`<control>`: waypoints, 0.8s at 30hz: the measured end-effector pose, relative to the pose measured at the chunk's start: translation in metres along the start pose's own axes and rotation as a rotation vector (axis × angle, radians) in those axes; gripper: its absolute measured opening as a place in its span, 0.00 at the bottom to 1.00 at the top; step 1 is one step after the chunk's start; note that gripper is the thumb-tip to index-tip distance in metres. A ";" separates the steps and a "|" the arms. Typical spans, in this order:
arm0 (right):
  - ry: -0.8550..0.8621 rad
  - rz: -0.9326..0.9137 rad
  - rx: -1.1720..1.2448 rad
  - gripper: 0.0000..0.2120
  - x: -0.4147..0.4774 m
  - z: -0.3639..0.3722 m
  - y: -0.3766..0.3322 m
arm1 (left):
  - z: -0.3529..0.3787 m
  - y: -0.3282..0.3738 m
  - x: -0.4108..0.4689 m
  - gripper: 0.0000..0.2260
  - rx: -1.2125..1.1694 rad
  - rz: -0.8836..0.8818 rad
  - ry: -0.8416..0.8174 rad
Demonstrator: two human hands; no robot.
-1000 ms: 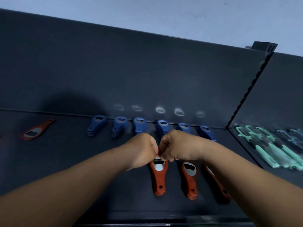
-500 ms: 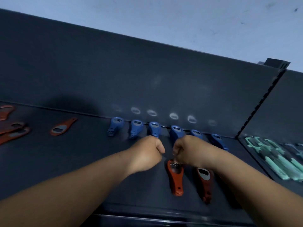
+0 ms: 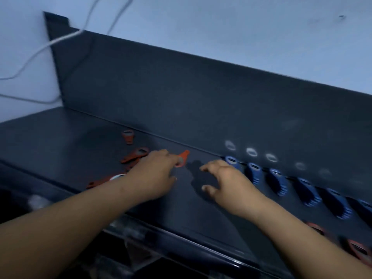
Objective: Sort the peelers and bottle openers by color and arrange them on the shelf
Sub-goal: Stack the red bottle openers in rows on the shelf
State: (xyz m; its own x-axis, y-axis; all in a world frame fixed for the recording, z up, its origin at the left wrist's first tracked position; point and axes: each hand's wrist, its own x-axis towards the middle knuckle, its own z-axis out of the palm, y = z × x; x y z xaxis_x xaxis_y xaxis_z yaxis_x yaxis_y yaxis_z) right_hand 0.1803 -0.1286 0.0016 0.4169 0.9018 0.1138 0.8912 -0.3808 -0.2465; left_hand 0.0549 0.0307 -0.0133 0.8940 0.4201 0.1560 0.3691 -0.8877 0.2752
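My left hand [image 3: 156, 174] reaches across the dark shelf [image 3: 80, 141] and its fingertips pinch one end of an orange bottle opener [image 3: 183, 158] lying there. My right hand [image 3: 225, 181] hovers just to the right with fingers spread and holds nothing. More orange openers lie loose to the left: one near the back wall [image 3: 128, 136], one [image 3: 134, 155] beside my left hand, one [image 3: 100, 182] partly under my left forearm. A row of blue openers [image 3: 277, 181] runs along the back to the right. Two orange openers [image 3: 358, 248] lie at the front right.
The shelf's dark back panel [image 3: 201, 101] rises behind the row. White cables [image 3: 40, 47] hang on the wall at the upper left. The shelf's front edge [image 3: 181, 238] runs diagonally under my forearms, with blurred clutter below it.
Both hands left the orange opener in the front row and swung left. My left hand has taken hold of a loose orange opener; my right hand has opened. The view turned left.
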 end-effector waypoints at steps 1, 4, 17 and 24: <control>-0.013 -0.021 0.000 0.24 0.010 0.008 -0.010 | -0.006 -0.016 -0.006 0.20 0.030 -0.038 -0.007; -0.045 -0.064 0.011 0.25 0.044 0.033 -0.041 | -0.024 -0.068 -0.029 0.22 0.078 -0.198 -0.052; -0.388 -0.003 -0.017 0.35 0.153 0.075 -0.101 | -0.030 -0.145 -0.044 0.09 -0.082 -0.268 -0.170; -0.378 0.008 -0.212 0.23 0.161 0.066 -0.104 | -0.033 -0.155 -0.031 0.06 -0.101 -0.320 -0.249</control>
State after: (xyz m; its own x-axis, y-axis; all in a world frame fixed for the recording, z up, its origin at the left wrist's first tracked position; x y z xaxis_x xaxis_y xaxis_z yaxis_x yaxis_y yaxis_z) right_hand 0.1430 0.0695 -0.0180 0.3641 0.8951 -0.2572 0.9217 -0.3860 -0.0387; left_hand -0.0381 0.1617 -0.0291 0.7771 0.6021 -0.1834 0.6224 -0.6916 0.3665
